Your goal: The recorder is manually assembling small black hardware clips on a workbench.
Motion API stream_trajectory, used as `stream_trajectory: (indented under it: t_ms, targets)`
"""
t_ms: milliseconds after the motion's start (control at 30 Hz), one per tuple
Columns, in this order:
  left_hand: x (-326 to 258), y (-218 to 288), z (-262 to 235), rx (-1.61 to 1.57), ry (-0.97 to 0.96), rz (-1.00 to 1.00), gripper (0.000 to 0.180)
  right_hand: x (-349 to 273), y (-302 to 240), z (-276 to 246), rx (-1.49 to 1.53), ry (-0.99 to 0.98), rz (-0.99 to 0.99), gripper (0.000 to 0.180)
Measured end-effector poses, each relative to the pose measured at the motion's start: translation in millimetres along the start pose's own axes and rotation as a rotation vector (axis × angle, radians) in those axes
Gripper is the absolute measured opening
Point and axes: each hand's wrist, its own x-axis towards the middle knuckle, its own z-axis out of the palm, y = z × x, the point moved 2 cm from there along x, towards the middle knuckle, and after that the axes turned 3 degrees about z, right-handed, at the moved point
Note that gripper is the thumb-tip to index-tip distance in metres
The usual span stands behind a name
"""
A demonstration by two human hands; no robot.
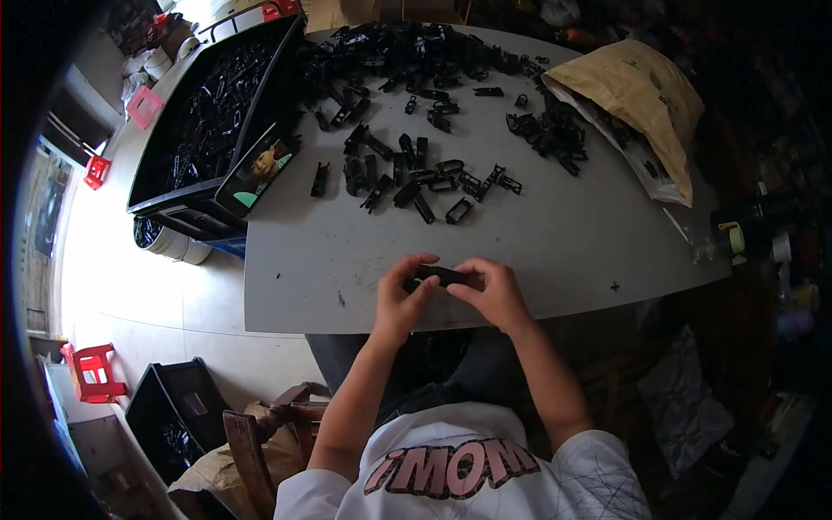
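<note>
Close to the table's front edge, both my hands hold one small, long black plastic part [442,276] between them. My left hand [404,296] pinches its left end with thumb and fingers. At the other end, my right hand [492,293] grips it between thumb and fingertips. Fingers cover part of the piece, so its exact kind cannot be made out. Beyond my hands lie several loose black plastic parts [459,210], some shaped like open frames and others like narrow clips. A large heap of similar black parts [390,52] covers the far side of the grey table [555,251].
At the left stands a large black crate [186,201] full of black parts, with a lit phone [256,173] leaning on its corner. A brown paper sack [641,87] lies at the far right. Below left are a red stool [94,373], a black bin [169,399] and a wooden chair [251,451].
</note>
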Motion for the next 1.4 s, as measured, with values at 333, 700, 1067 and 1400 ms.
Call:
stream_trajectory:
  t_ms: [333, 700, 1067, 1400]
  targets:
    - [8.7, -8.7, -10.5, -0.064, 0.134, -0.024, 0.016, 65.0, 22.8, -48.3, -0.317, 0.302, -0.151, 0.023]
    - [75.1, 19.3, -9.8, 0.848, 0.190, 0.270, 0.022, 56.8, 60.3, -54.3, -0.498, 0.397, -0.054, 0.019]
    - [91.3, 22.6, -41.7, 1.077, 0.357, 0.274, 0.009, 38.2, 10.1, -29.3, -1.116, 0.154, -0.041, 0.016]
    - [105.5, 21.9, -33.5, 1.181, 0.022, 0.210, 0.021, 69.1, 19.9, -29.4, -0.780, 0.109, -0.184, 0.029]
